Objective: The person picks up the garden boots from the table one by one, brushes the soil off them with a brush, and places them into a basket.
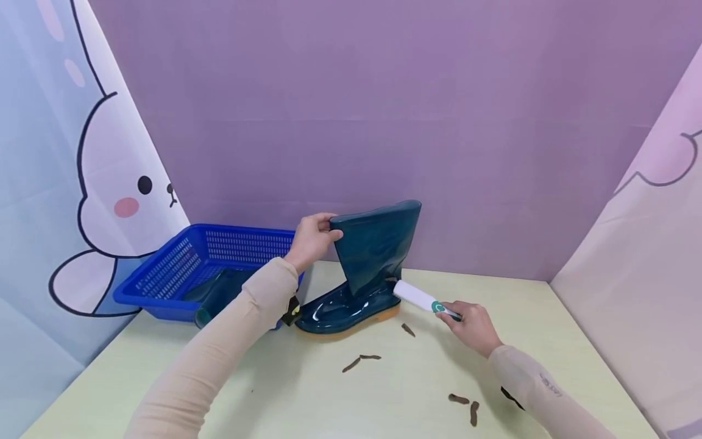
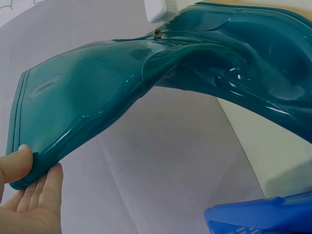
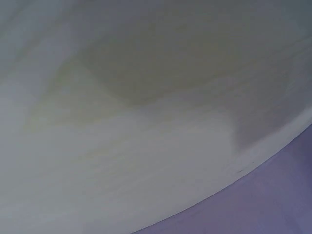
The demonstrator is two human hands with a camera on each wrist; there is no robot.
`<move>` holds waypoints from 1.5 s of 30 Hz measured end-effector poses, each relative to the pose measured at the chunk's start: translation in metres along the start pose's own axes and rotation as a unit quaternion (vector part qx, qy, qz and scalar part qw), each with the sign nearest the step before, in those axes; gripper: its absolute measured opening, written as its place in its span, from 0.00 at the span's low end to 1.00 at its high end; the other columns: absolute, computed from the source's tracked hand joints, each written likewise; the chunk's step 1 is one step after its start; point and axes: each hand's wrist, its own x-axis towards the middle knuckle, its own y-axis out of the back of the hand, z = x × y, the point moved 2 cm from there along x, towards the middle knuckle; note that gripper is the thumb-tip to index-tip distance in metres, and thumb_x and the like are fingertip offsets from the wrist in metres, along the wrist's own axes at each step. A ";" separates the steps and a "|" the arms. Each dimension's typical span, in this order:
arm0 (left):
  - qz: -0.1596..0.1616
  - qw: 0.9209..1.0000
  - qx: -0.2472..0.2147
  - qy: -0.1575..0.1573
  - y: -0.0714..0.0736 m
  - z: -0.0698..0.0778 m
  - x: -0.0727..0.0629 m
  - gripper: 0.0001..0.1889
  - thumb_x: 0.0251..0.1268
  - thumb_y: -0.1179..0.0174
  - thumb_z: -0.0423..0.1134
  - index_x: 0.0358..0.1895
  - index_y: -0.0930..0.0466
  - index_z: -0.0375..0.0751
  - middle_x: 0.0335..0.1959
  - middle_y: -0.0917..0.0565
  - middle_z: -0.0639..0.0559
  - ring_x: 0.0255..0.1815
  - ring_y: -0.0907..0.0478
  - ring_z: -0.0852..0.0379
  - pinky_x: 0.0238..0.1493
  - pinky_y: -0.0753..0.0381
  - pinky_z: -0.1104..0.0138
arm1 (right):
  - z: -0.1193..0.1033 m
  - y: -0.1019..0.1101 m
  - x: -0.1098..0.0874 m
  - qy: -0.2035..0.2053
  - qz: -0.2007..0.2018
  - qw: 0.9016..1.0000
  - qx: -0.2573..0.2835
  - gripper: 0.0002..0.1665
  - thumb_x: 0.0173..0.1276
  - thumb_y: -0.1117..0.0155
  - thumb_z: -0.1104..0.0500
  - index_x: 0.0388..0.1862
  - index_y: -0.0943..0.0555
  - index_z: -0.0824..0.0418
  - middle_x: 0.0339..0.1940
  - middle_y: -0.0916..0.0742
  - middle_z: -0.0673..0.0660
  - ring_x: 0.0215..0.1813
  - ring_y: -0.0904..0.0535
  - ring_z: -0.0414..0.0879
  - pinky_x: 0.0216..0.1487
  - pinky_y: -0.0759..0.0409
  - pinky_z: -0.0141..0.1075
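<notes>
A glossy dark-green rubber boot [image 1: 378, 250] with a tan sole stands on the table, its shaft leaning. My left hand [image 1: 309, 241] pinches the top rim of the shaft between thumb and fingers, close up in the left wrist view. In my right hand [image 1: 473, 326] is the handle of a white brush [image 1: 415, 295] with a green band. The brush head [image 2: 156, 9] is right at the back of the boot's ankle, beside a small brown piece [image 2: 157, 33] on the rubber. Neither hand nor boot shows in the blurred right wrist view.
Behind my left arm stands a blue plastic basket [image 1: 241, 231], with another dark-green boot [image 1: 222, 296] in it. Several brown strips, including one near the heel [image 1: 408, 330], lie scattered on the pale table [image 1: 307, 396]. A purple backdrop [image 1: 384, 122] rises behind.
</notes>
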 end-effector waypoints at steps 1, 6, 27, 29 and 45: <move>0.000 1.000 0.001 -0.001 0.001 0.000 0.001 0.21 0.64 0.44 0.36 0.60 0.29 0.43 0.54 0.22 0.44 0.54 0.24 0.52 0.55 0.26 0.56 | 0.001 0.000 0.000 -0.001 -0.003 1.000 0.002 0.13 0.55 0.31 0.57 0.38 0.14 0.61 0.22 0.17 0.45 0.16 0.39 0.29 0.16 0.37 0.26; 0.007 1.000 0.002 -0.004 0.003 0.001 0.002 0.21 0.63 0.44 0.35 0.60 0.29 0.42 0.55 0.22 0.43 0.55 0.25 0.51 0.55 0.26 0.56 | 0.000 0.009 0.003 0.006 -0.004 1.000 0.004 0.13 0.55 0.31 0.56 0.38 0.15 0.62 0.24 0.15 0.49 0.17 0.37 0.29 0.17 0.36 0.26; -0.005 1.000 -0.011 0.003 0.001 0.005 -0.007 0.20 0.64 0.44 0.35 0.59 0.28 0.43 0.53 0.21 0.45 0.54 0.23 0.53 0.57 0.27 0.56 | -0.012 0.009 0.007 -0.011 0.014 1.000 -0.002 0.13 0.53 0.30 0.58 0.37 0.15 0.64 0.27 0.13 0.54 0.18 0.34 0.32 0.20 0.33 0.27; -0.004 1.000 -0.009 0.001 0.002 0.005 -0.007 0.20 0.63 0.44 0.35 0.60 0.29 0.43 0.53 0.21 0.45 0.54 0.24 0.53 0.56 0.26 0.57 | -0.012 0.010 0.005 -0.011 0.002 1.000 -0.009 0.13 0.54 0.30 0.58 0.37 0.15 0.64 0.26 0.13 0.53 0.18 0.35 0.32 0.19 0.34 0.27; -0.006 1.000 -0.011 0.000 0.003 0.011 -0.009 0.21 0.64 0.44 0.36 0.61 0.30 0.44 0.55 0.22 0.45 0.54 0.25 0.52 0.56 0.26 0.57 | -0.008 0.035 0.001 0.003 -0.019 0.998 -0.058 0.14 0.54 0.31 0.56 0.37 0.14 0.63 0.29 0.13 0.53 0.20 0.33 0.31 0.22 0.34 0.28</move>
